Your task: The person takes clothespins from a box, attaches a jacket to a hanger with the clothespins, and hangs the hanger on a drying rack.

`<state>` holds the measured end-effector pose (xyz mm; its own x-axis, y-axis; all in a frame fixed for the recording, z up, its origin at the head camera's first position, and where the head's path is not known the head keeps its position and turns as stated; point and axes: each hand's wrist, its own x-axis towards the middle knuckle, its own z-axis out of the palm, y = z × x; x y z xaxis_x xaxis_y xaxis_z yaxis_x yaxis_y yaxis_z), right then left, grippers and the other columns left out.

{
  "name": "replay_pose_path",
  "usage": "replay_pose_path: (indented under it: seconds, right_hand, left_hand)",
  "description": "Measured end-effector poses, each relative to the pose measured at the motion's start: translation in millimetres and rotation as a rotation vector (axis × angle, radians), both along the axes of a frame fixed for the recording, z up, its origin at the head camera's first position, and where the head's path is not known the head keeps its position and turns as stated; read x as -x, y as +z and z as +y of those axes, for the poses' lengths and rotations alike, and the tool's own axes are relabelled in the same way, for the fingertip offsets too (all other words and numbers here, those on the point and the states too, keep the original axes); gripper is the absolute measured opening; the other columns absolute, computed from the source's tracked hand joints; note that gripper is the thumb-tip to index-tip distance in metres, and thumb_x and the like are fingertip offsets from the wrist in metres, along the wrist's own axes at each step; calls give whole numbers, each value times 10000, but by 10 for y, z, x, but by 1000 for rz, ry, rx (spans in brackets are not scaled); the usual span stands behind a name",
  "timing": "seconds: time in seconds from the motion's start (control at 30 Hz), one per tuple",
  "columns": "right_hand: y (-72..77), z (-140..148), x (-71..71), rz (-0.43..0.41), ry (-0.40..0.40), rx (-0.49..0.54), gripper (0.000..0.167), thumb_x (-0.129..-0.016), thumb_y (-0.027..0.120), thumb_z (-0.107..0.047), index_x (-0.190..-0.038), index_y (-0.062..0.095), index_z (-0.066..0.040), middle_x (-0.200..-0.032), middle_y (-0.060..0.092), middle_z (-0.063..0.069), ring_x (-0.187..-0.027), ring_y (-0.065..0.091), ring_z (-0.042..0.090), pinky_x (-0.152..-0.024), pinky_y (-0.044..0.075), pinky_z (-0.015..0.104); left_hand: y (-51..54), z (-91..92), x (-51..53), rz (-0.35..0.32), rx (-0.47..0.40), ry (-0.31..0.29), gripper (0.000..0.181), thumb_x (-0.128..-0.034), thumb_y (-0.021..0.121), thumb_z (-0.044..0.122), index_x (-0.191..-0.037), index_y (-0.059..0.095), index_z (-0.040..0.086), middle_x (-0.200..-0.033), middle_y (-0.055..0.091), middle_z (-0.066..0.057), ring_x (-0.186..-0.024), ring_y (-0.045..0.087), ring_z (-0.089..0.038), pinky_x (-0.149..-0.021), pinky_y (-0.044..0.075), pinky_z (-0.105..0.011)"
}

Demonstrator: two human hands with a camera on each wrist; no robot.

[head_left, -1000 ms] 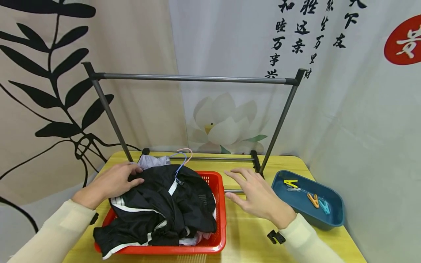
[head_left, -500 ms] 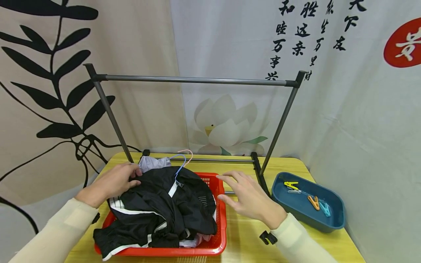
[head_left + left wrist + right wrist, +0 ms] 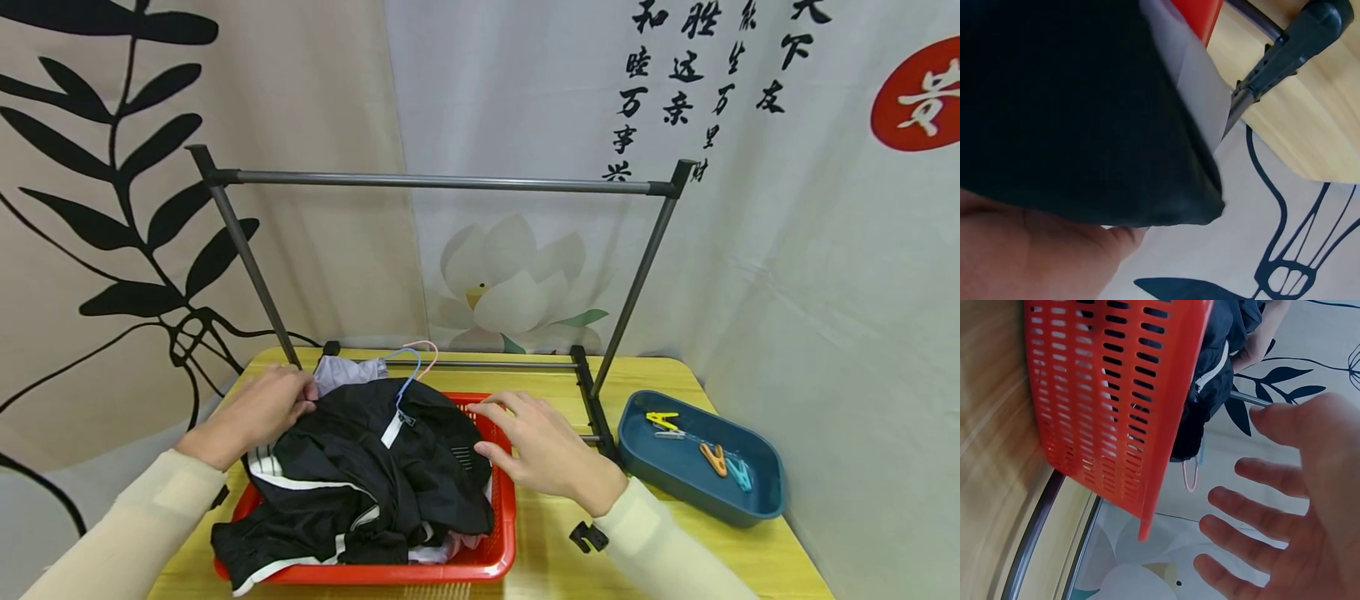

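A black jacket (image 3: 337, 450) with white trim lies heaped in a red plastic basket (image 3: 501, 533), partly draped over its front rim. My left hand (image 3: 258, 417) pinches the jacket at its upper left edge; in the left wrist view dark cloth hides most of the fingers. Over the basket's right rim hovers my right hand (image 3: 536, 446), fingers spread and apart from the cloth. The right wrist view shows this hand (image 3: 1297, 506) holding nothing. A blue hanger hook (image 3: 416, 367) rises at the jacket's collar, with a pink hook (image 3: 435, 354) behind it.
A grey metal rack (image 3: 442, 179) stands behind the basket on the yellow wooden table (image 3: 562, 542). At right sits a blue tray (image 3: 776, 492) holding several clothespins (image 3: 716, 458). Light grey-purple cloth (image 3: 348, 373) shows beyond the jacket. A printed curtain hangs at the back.
My right hand has moved left, from beside the basket to over its right rim. The left hand's thumb has drawn in toward its fingers at the jacket's edge.
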<state>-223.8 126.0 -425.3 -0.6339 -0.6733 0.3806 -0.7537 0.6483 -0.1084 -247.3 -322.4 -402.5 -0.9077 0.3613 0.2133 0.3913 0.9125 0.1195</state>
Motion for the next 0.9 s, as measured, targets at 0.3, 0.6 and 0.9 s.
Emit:
replay_pose_path:
  seconds: [0.3, 0.6, 0.9]
  right_hand:
    - [-2, -124, 49, -22, 47, 22, 483, -1148, 757, -427, -1561, 722, -178, -1430, 753, 0, -1235, 756, 226, -1063, 652, 452]
    - [12, -188, 63, -112, 35, 42, 485, -1169, 716, -439, -1577, 709, -177, -1464, 784, 35, -1188, 799, 223, -1072, 674, 447]
    - [23, -141, 10, -164, 5, 79, 421, -1186, 691, -420, -1503, 731, -146, -1358, 838, 49, -1127, 825, 204, -1002, 696, 453]
  left_hand:
    - [114, -7, -67, 16, -12, 13, 111, -1057, 765, -17, -1077, 674, 41, -999, 670, -73, -865, 626, -231, -765, 574, -483]
    - [321, 3, -116, 66, -52, 34, 40, -1151, 665, 58, -1147, 671, 18, -1075, 701, -110, -888, 686, -251, -795, 589, -551]
    - [418, 26, -206, 118, -134, 86, 43, -1170, 671, 95, -1184, 641, 66, -1149, 699, -146, -944, 701, -322, -883, 427, -589]
